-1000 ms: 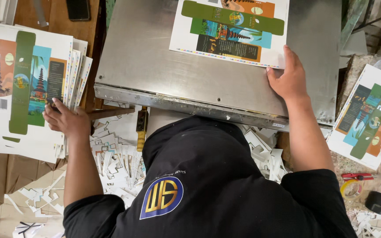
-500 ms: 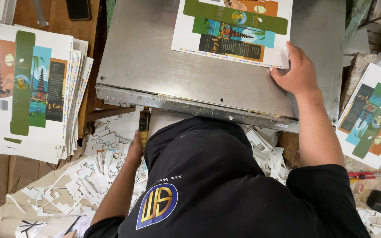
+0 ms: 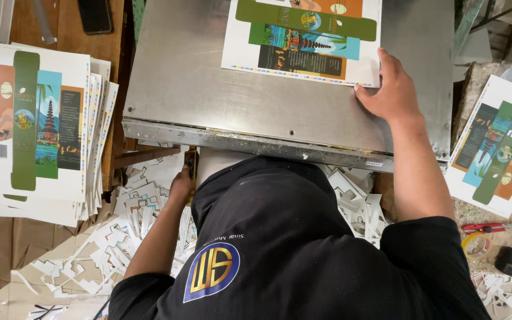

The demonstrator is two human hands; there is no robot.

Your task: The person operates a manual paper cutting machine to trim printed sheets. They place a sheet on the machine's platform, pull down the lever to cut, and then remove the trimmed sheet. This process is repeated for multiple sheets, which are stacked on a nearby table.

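A printed carton sheet [image 3: 303,44] with green, blue, orange and dark panels lies on the steel press plate [image 3: 208,89]. My right hand [image 3: 389,92] rests flat on the plate, fingers touching the sheet's lower right corner. My left hand [image 3: 180,184] is below the plate's front edge, wrapped around a yellowish lever handle [image 3: 191,167]. My black shirt hides the space under the plate's middle.
A stack of the same printed sheets [image 3: 34,124] sits on the left. More sheets [image 3: 496,151] lie at the right. White cardboard offcuts [image 3: 131,225] pile on the floor. A phone [image 3: 95,15] lies top left; scissors [image 3: 484,227], tape roll [image 3: 475,244] and mallet [image 3: 511,259] lower right.
My left hand left the stack of sheets, dropped under the plate's edge and now grips the lever handle. My right hand stayed at the sheet's corner.
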